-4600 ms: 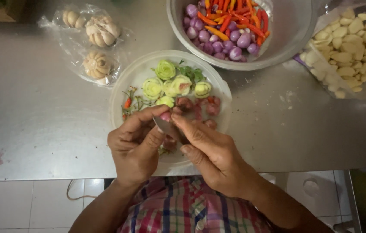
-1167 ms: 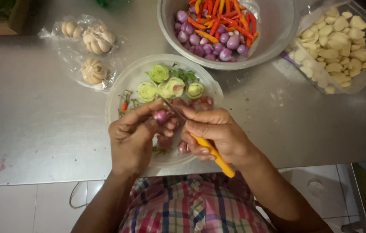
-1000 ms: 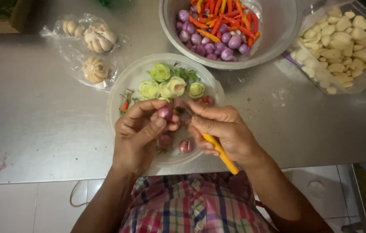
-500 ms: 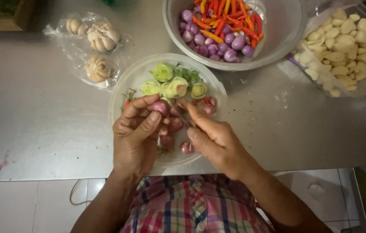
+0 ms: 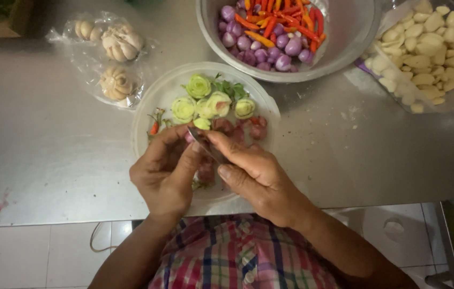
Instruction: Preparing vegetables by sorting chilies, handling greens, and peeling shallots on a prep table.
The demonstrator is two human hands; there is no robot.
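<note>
both hands work over the white plate [image 5: 146,115] so peelings fall on it. the left hand [image 5: 165,174] pinches a small shallot [image 5: 189,137] in a closed grip; the right hand [image 5: 256,176] is closed around a knife [image 5: 207,144], blade against the shallot.

The one camera sat on my head and looked almost straight down, close over my left hand [image 5: 165,174] and right hand [image 5: 256,174], which filled the middle of the frame above the clear plate [image 5: 149,107]. Its top edge faced away from me and cut off the far side of the metal bowl [image 5: 344,48], while the bottom edge caught my plaid shirt [image 5: 237,257] and the tiled floor [image 5: 28,254] under the steel table [image 5: 50,160]. No second view shared any of this.
</note>
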